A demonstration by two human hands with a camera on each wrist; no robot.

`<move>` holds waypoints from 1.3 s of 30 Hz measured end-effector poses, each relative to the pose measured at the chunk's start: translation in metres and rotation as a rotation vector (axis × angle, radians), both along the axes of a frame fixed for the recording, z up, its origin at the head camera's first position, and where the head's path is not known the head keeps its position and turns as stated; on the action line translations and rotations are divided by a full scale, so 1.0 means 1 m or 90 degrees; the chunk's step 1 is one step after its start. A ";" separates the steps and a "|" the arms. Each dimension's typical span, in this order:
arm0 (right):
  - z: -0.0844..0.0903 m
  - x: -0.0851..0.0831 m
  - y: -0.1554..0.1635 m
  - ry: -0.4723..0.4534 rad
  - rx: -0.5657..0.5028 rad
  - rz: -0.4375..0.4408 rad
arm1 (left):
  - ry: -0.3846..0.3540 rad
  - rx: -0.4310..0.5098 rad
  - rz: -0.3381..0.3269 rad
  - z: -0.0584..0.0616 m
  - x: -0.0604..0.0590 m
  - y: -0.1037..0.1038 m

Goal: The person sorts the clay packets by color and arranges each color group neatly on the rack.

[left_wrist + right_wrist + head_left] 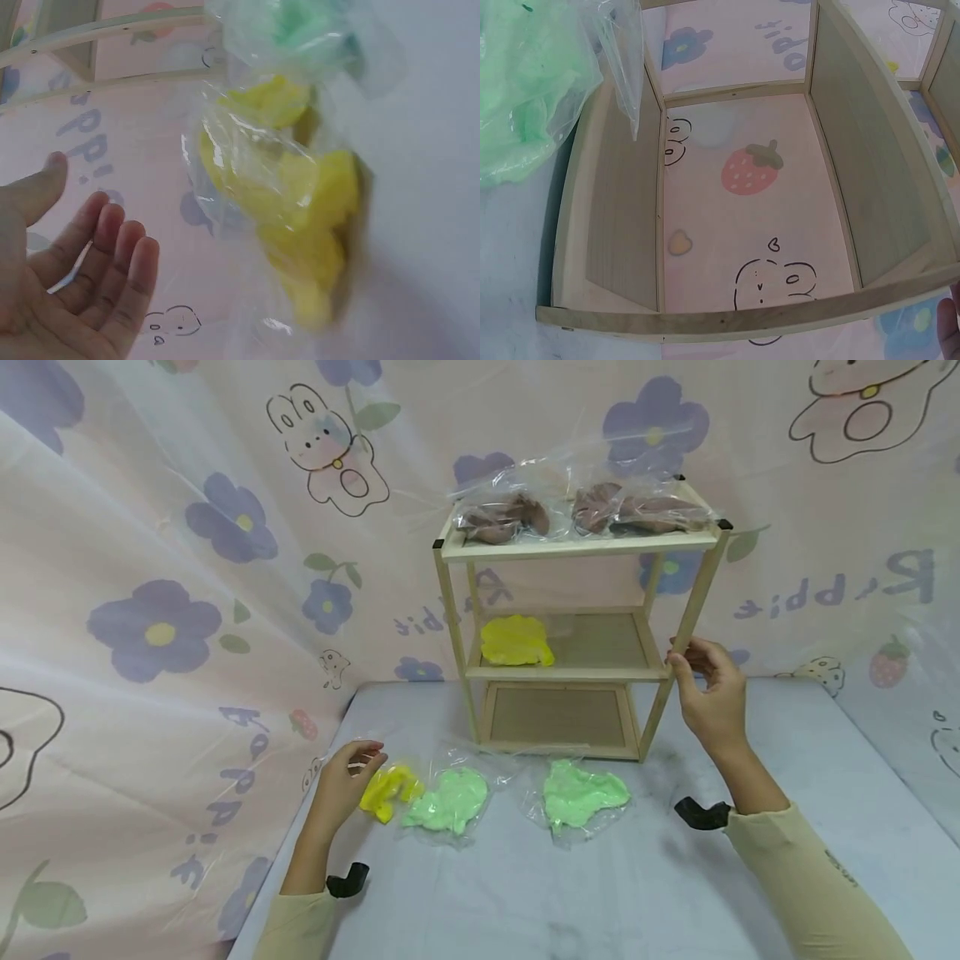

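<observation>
My right hand [711, 697] holds the right front post of a small three-tier wooden shelf [570, 674], its thumb and fingertips at the post beside the middle tier. Only a bit of that hand shows at the right edge of the right wrist view. My left hand [345, 789] hovers near a bagged yellow piece [392, 792] with an irregular shape. In the left wrist view its loosely bent fingers [139, 277] are apart from the yellow piece and hold nothing. Two bagged light-green pieces, one left [452, 802] and one right [581, 795], lie in front of the shelf.
Brown pieces in clear bags, left [498, 518] and right [637, 510], lie on the top tier. A flat yellow piece [516, 641] rests on the middle tier's left side. The white table [600, 893] meets a printed curtain [247, 610] behind and at the sides.
</observation>
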State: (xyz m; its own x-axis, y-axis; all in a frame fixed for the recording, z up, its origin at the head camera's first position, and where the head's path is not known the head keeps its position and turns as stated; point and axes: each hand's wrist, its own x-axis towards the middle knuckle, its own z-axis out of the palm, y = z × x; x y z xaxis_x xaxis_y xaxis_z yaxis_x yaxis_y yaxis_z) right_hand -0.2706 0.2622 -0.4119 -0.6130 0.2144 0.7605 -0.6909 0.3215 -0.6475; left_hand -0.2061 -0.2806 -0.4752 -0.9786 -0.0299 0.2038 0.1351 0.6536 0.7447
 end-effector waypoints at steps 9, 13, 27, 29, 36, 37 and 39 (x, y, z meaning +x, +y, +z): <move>0.002 0.002 -0.002 -0.002 -0.002 -0.003 | -0.084 -0.093 0.052 -0.010 0.014 -0.003; 0.003 0.003 -0.003 0.000 -0.001 -0.004 | -0.121 -0.124 0.065 -0.012 0.020 -0.003; 0.002 0.003 -0.002 -0.007 0.000 -0.011 | -0.209 -0.178 0.087 -0.014 0.024 0.001; 0.002 0.002 -0.001 -0.008 0.000 -0.011 | -0.209 -0.173 0.084 -0.015 0.023 0.001; 0.001 0.003 -0.002 -0.008 0.003 -0.011 | -0.197 -0.178 0.078 -0.016 0.021 -0.002; 0.001 0.003 -0.002 -0.008 0.002 -0.010 | -0.194 -0.180 0.081 -0.016 0.021 -0.002; 0.002 0.002 -0.003 -0.005 0.001 -0.009 | -0.179 -0.194 0.087 -0.016 0.020 -0.002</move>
State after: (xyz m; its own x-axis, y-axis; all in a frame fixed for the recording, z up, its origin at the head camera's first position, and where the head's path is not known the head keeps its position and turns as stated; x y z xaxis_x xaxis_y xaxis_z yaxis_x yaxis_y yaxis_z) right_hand -0.2681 0.2591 -0.4100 -0.6163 0.2227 0.7554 -0.6805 0.3322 -0.6531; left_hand -0.1861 -0.2831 -0.4910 -0.9884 -0.1431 -0.0511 -0.1490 0.8472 0.5099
